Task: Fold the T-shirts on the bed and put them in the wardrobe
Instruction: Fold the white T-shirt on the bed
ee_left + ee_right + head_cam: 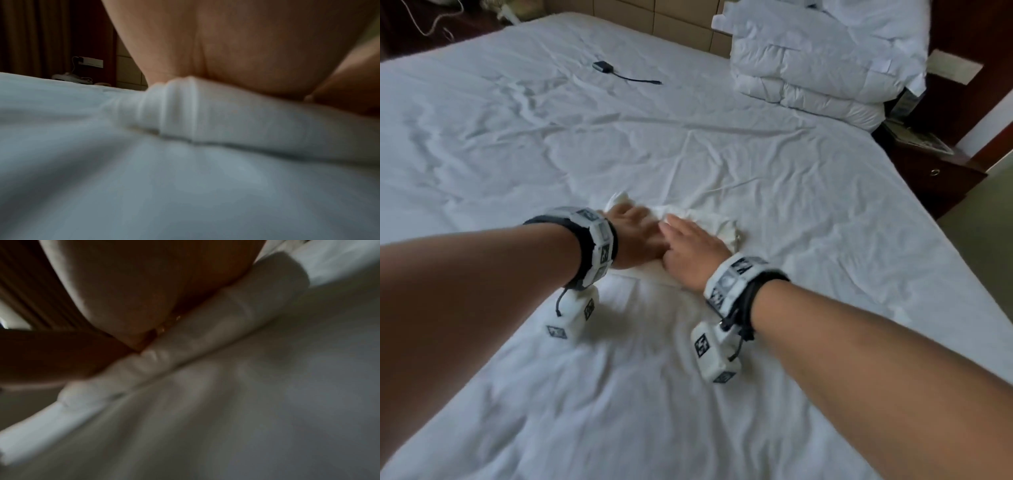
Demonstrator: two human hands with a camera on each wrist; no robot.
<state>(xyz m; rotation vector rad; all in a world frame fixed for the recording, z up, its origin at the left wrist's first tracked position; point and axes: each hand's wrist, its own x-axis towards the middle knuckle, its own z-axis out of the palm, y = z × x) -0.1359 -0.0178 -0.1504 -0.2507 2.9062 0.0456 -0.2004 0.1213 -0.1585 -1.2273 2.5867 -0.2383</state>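
T-shirt (709, 222): white, bunched into a small folded bundle on the bed, near the middle of the mattress; rolled edge seen close up from both wrist views (205, 116) (205, 331).
Bed (551, 137): covered by a rumpled white sheet.
Left hand (633, 236): palm down on the left part of the T-shirt; blurred in the head view, fingers look stretched out flat rather than clenched; palm pressed on the cloth in the left wrist view (246, 45).
Right hand (691, 246): flat on the T-shirt just beside the left hand, the two touching; fingers (678, 222) straight and together, released, pressing, gripping nothing; palm on the cloth in the right wrist view (144, 288).
Wrist bands: white marker-covered bands with small boxes hanging below, one on each forearm.
Adapter with cable (619, 73): dark, lying on the sheet well beyond the hands.
Duvet and pillows (818, 61): white, stacked at the far right corner of the bed.
Nightstand (935, 171): dark wood, beside the bed on the right.
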